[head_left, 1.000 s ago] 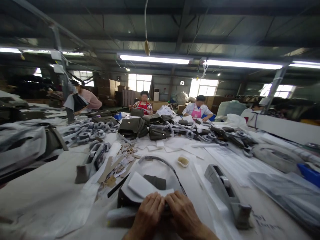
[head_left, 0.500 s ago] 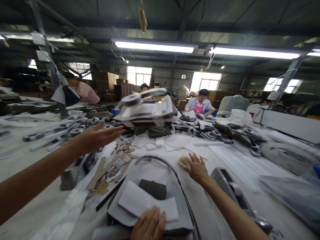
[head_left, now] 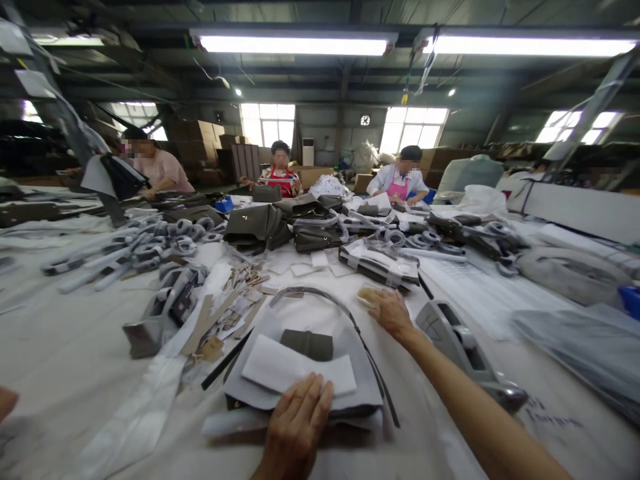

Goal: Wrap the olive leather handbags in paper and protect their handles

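- Nearest, the person's left hand (head_left: 300, 417) lies with fingers long and together on the front edge of a folded white sheet (head_left: 280, 367); its thumb is hidden.
- Under that sheet, directly in front of the person on the worktop (head_left: 65, 367), is a bag wrapped in pale grey (head_left: 250, 387), lying down. Just behind the sheet sits a small dark flap (head_left: 307, 345), and a looped strap (head_left: 356, 327) arches away at the far side.
- A bit of skin at the left edge (head_left: 6, 403) is cut off by the frame — apparently someone else's hand.
- Further out, the right hand (head_left: 393, 312) reaches to a small yellowish pad or dish (head_left: 369, 295), fingertips against it; whether they have closed around it, I cannot tell.
- The step in hand looks like steadying the sheet with one hand while the other reaches for the yellow thing. The next move seems to call for a sure right-hand grip — and light, even pressure from the left.
- One tape dispenser (head_left: 443, 327) stands beside the right forearm, another (head_left: 163, 313) left, past card scraps (head_left: 210, 320).
- Beyond lie a taped parcel (head_left: 380, 263) and dark bags (head_left: 260, 227).
- Farthest, co-workers sit, one wearing a pink apron (head_left: 399, 187).
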`<state>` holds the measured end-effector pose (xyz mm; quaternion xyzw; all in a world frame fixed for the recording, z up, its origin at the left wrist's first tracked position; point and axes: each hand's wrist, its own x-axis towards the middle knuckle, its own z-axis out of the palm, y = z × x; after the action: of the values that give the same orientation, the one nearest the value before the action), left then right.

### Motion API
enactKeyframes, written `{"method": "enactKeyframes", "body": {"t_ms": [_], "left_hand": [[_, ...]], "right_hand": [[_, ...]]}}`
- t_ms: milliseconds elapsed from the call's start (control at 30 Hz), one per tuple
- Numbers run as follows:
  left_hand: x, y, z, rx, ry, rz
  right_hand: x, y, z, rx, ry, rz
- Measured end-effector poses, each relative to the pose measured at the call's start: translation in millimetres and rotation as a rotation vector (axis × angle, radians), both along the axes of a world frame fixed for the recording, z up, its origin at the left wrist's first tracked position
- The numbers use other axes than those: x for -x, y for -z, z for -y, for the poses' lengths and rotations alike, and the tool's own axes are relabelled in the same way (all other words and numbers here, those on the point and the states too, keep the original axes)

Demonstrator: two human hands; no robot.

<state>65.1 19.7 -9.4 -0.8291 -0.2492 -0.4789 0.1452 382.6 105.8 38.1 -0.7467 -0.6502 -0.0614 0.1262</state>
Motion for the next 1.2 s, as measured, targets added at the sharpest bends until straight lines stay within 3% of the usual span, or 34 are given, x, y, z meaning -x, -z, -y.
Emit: {"method": "enactKeyframes", "body": {"t_ms": [200, 300, 400, 500, 667, 800, 1100, 1200], "left_hand": [[0.1, 0.9, 2.0, 0.013, -0.025, -0.038], [2.1, -3.8, 4.6, 0.027, -0.044, -0.081], [3.4, -6.0, 5.6, 0.006, -0.048, -0.108], [3.6, -7.4, 5.8, -0.001, -0.046, -0.120], [3.6, -11.4, 6.7, -0.011, -0.037, -0.114], [4.0, -11.2, 6.7, -0.020, -0.040, -0.122], [1.1, -4.5, 6.1, -0.004, -0.031, -0.129], [0.4, -3.3, 7.1, 0.015, -0.020, -0.132]], "right_hand": [[-5.4, -18.3, 85.9, -0.071, -0.022, -0.066], [-9.9, -20.8, 131.1, -0.125, 0.052, -0.134], [-10.5, -13.8, 163.6, -0.155, 0.123, -0.142], [-6.9, 1.5, 181.7, -0.135, 0.102, -0.025], [1.9, 21.2, 188.4, -0.035, 0.179, 0.213], [6.3, 15.2, 184.1, -0.030, 0.162, 0.182], [-2.5, -29.4, 169.1, -0.110, 0.297, -0.434], [16.0, -50.5, 163.7, -0.156, 0.252, -0.923]]}}
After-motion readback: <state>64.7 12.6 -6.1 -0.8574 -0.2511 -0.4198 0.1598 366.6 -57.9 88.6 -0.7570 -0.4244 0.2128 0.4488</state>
